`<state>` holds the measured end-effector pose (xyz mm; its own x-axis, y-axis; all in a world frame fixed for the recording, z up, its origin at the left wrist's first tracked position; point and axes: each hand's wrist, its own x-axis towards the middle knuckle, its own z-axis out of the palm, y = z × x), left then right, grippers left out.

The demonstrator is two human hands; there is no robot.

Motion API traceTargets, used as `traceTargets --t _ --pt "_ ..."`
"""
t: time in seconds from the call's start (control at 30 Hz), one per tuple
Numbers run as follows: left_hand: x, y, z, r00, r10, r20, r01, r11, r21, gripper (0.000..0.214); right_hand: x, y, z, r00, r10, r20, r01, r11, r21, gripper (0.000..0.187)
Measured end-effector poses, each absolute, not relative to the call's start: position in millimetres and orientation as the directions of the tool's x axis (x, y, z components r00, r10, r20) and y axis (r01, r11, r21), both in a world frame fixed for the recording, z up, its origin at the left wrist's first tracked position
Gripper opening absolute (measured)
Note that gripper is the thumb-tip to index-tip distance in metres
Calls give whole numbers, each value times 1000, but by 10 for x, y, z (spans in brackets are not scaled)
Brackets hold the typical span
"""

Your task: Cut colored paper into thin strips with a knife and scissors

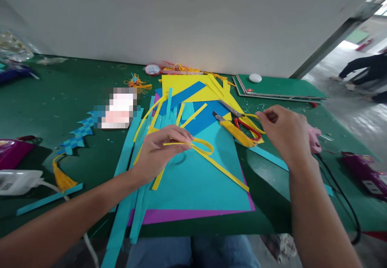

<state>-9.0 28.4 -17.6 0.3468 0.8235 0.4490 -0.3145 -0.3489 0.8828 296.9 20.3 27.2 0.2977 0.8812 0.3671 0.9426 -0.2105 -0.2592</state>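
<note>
A narrow yellow paper strip (pixel 225 169) is pinched between the thumb and fingers of my left hand (pixel 165 149). It bends into a small loop to the right of the fingertips, and one tail slants down over a turquoise sheet (pixel 199 187). My right hand (pixel 279 130) is closed, its thumb and forefinger pinching the yellow outer handle of the scissors (pixel 234 110). The scissors have a red handle too and lie with blades pointing up-left. Beside them rests a yellow utility knife (pixel 238 132) with its dark tip toward the papers.
Turquoise strips (pixel 123 175) run along the left of the sheets. Yellow sheets (pixel 187 84) lie behind. A woven blue paper piece (pixel 80 132) with a yellow tassel (pixel 63 175) sits left. At right are a pink glue gun (pixel 315 139) with a cord and a purple power strip (pixel 367 173).
</note>
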Motion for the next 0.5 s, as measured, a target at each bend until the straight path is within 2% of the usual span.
traceTargets --t 0.1,0.27,0.37,0.5 --pt "-93 273 -159 351 834 425 -276 -342 898 16 3068 267 143 272 924 267 959 -238 -153 24" --pt "-88 228 -120 363 866 346 -221 -281 934 11 3148 428 -128 156 978 138 988 -154 -28 39" --pt "-80 210 -110 357 869 342 -241 -268 933 9 3196 506 -208 160 979 129 987 -158 -29 42" --pt "-75 204 -103 370 853 368 -270 -280 921 12 3216 533 -188 170 978 125 984 -163 -69 34"
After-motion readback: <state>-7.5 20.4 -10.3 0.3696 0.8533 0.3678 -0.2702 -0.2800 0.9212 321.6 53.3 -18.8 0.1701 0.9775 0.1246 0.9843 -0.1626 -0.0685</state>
